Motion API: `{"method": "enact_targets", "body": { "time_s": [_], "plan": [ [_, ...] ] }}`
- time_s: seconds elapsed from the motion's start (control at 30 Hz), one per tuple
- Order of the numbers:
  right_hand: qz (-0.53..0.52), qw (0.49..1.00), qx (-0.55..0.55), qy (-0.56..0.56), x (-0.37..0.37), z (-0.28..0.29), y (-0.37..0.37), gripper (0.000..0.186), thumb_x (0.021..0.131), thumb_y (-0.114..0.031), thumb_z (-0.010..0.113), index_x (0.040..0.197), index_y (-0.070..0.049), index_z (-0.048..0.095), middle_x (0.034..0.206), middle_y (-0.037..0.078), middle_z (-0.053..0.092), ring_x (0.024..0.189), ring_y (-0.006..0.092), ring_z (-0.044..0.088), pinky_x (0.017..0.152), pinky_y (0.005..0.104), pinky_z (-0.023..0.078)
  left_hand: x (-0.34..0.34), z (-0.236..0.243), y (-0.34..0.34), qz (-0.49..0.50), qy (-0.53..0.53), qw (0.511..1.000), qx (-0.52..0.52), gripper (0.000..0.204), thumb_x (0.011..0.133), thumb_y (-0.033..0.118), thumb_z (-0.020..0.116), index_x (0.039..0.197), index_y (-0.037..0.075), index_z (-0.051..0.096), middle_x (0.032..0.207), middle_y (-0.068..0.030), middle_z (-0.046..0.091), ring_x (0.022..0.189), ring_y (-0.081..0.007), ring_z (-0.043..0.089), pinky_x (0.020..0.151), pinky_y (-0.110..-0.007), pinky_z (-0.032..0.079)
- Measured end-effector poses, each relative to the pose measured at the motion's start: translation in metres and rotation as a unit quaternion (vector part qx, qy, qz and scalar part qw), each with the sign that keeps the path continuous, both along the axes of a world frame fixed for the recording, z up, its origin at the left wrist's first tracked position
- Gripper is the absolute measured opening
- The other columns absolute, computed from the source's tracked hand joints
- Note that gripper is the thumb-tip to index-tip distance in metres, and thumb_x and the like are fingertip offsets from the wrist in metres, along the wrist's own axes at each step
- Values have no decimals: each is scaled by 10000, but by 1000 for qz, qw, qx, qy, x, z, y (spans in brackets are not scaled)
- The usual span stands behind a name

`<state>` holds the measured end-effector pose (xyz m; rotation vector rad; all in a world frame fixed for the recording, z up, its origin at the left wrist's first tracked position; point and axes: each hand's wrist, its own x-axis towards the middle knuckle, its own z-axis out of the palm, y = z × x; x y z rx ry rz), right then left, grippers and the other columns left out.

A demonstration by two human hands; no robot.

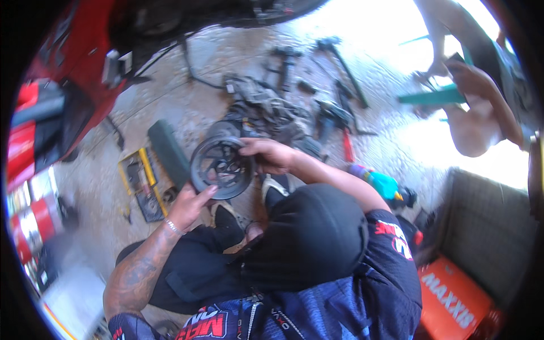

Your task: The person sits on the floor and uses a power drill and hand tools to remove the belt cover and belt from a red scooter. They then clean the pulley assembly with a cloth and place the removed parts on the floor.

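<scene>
A dark round wheel-like part (225, 165) with a thick rim and spokes around a hub is held up in front of me, above my feet. My left hand (192, 205) is closed on its lower left edge, thumb over the rim. At the upper right edge, my right hand (269, 156) also grips the rim, with its fingers partly hidden behind the part. The part is tilted, with its spoked face toward me. I cannot tell exactly what kind of wheel or machine part it is. Just beyond it, a heap of dark, dirty cloth (266, 107) lies on the floor.
A red vehicle (93, 51) stands at the upper left. A yellow-and-black tool case (141, 184) and a long dark green object (169, 150) lie to the left. Tools, including a red-handled one (347, 146), lie ahead. Another person (481, 96) is at the upper right; an orange box (453, 292) is at the lower right.
</scene>
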<state>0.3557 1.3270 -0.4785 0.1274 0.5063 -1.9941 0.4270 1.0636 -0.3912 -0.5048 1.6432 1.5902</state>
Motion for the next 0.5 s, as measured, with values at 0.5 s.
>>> {"method": "enact_targets", "body": {
  "time_s": [0.5],
  "plan": [
    [-139,537,772,311,94,249,238,408,924,-344,754,1073,26,669,847,55,624,742,131,584,687,288,486,2,9,12,-55,47,997,19,692,984,120,639,1559,130,253,1038,-16,574,920,-102,597,870,-296,532]
  ]
}}
